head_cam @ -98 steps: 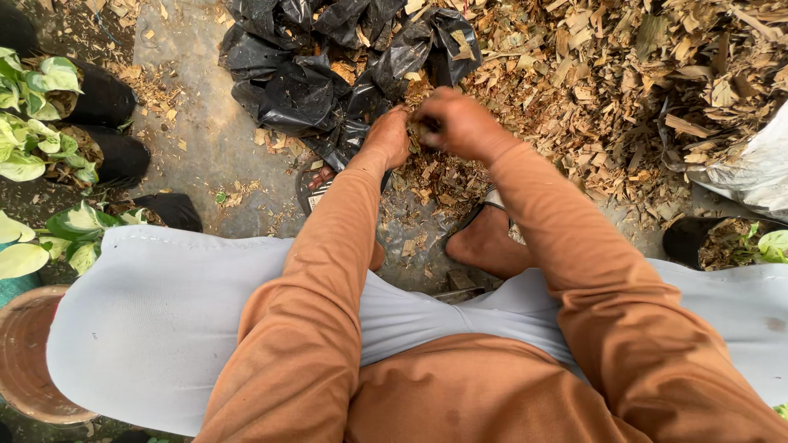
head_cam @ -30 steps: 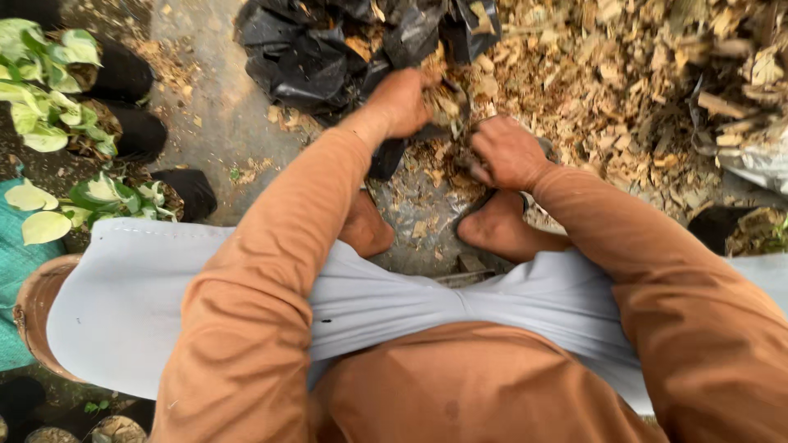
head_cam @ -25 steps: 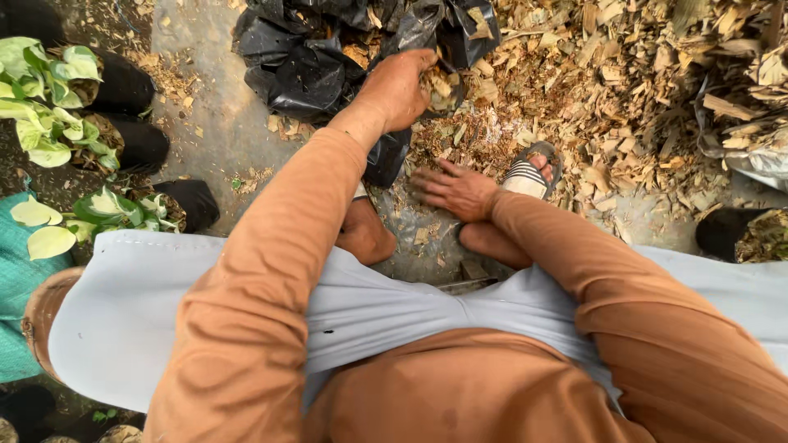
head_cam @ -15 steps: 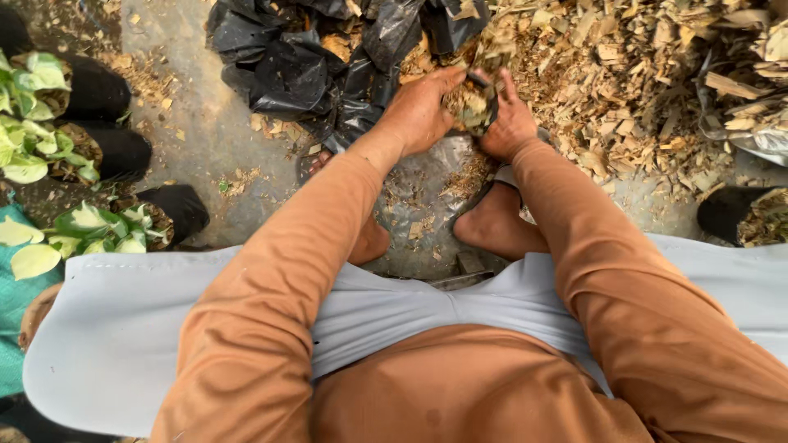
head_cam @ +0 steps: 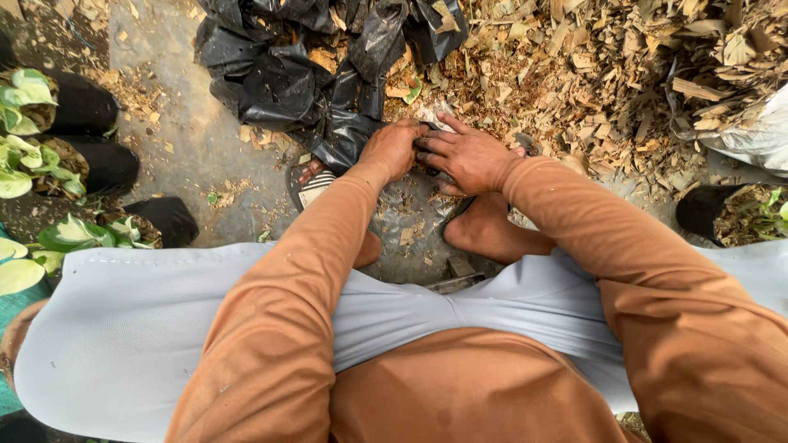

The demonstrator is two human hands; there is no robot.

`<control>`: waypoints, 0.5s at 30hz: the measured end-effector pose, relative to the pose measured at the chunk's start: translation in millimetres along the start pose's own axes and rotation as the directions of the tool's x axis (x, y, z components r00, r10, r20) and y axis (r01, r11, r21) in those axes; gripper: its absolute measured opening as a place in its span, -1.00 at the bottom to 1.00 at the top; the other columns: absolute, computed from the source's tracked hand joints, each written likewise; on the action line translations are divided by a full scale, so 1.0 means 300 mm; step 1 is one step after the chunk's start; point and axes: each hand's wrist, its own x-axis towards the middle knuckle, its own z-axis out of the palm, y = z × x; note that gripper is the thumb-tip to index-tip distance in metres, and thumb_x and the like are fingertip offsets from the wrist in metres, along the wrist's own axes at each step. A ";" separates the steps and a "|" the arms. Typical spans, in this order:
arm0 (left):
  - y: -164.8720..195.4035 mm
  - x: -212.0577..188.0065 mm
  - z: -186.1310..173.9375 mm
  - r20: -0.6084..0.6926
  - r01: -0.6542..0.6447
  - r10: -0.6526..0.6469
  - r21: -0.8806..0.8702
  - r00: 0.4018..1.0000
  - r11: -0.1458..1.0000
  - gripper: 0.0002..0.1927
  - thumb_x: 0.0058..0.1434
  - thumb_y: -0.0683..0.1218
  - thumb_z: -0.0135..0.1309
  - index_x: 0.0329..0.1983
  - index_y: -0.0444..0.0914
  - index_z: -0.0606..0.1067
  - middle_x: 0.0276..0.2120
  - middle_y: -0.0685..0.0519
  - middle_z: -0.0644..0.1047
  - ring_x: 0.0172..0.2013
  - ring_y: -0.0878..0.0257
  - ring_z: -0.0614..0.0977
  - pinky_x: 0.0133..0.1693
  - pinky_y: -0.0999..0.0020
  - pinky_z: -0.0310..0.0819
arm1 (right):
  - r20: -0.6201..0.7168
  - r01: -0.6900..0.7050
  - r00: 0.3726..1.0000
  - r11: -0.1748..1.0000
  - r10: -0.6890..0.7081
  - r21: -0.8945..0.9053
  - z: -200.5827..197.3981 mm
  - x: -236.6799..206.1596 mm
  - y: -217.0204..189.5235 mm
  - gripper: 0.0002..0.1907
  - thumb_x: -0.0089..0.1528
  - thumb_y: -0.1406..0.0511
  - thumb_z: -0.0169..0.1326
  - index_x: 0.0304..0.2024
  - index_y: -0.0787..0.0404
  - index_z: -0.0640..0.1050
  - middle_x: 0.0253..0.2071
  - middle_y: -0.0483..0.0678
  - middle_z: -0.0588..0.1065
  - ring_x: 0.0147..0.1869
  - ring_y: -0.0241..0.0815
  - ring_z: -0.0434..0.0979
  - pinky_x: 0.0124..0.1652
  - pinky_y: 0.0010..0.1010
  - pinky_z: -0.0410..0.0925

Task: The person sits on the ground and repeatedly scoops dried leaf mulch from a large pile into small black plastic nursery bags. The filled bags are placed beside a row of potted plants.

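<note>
Two hands meet low before us: our left hand clenched on a crinkled black plastic bag, our right hand flat, fingers spread, touching it. Dry flaky wood chips heap beyond; three black pots sit far left.

Daylight was soft and even, with no hard shadows. Faint glare showed on the black plastic bags at the top. Focus was sharp across the wood chips and sleeves. The light trousers appeared bright but not washed out. Wide-angle stretching affected the lower edge.
</note>
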 end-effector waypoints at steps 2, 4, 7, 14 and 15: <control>-0.004 0.004 0.009 0.006 -0.018 0.018 0.036 1.000 0.999 -0.38 0.16 -0.32 -0.03 0.33 -0.14 0.42 0.39 0.05 0.35 0.33 0.00 0.42 0.34 0.22 0.28 | 0.175 -0.014 0.984 0.997 0.027 -0.079 -0.011 0.035 -0.030 -0.17 0.06 -0.09 0.18 0.31 0.09 0.40 0.36 0.08 0.30 0.52 0.04 0.12 0.47 0.05 -0.24; -0.015 0.004 0.025 -0.030 -0.032 0.031 -0.032 0.999 0.999 -0.41 0.22 -0.32 -0.04 0.35 -0.14 0.41 0.41 0.07 0.34 0.32 -0.01 0.41 0.33 0.20 0.27 | 0.289 -0.032 0.955 0.989 0.072 -0.143 -0.009 0.066 -0.045 -0.19 0.11 -0.05 0.13 0.39 0.02 0.34 0.44 0.07 0.20 0.57 0.06 0.01 0.45 0.07 -0.33; -0.027 0.004 0.044 -0.065 -0.018 0.011 -0.110 0.998 0.994 -0.45 0.31 -0.30 -0.08 0.38 -0.13 0.39 0.42 0.08 0.32 0.33 -0.01 0.39 0.34 0.19 0.24 | 0.398 -0.098 0.903 0.980 0.161 -0.175 0.016 0.123 -0.061 -0.34 0.25 0.05 0.02 0.40 -0.06 0.31 0.52 0.05 0.10 0.60 0.06 -0.06 0.46 0.10 -0.37; -0.016 -0.006 -0.017 -0.056 0.020 -0.024 -0.068 0.998 0.998 -0.31 0.10 -0.28 0.06 0.36 -0.13 0.36 0.40 0.11 0.29 0.33 0.04 0.35 0.33 0.22 0.19 | 0.398 -0.199 0.887 0.971 0.235 -0.130 0.071 0.211 -0.054 -0.41 0.26 0.14 0.00 0.37 -0.08 0.36 0.47 0.01 0.16 0.60 0.03 -0.04 0.48 0.12 -0.38; -0.011 -0.011 -0.022 -0.059 0.030 -0.035 -0.073 0.998 0.997 -0.38 0.15 -0.25 0.04 0.33 -0.11 0.40 0.38 0.12 0.33 0.31 0.04 0.38 0.32 0.21 0.21 | 0.351 -0.208 0.908 0.973 0.230 -0.100 0.075 0.189 -0.048 -0.45 0.26 0.17 0.01 0.33 -0.08 0.41 0.45 -0.01 0.21 0.59 0.02 0.00 0.49 0.12 -0.37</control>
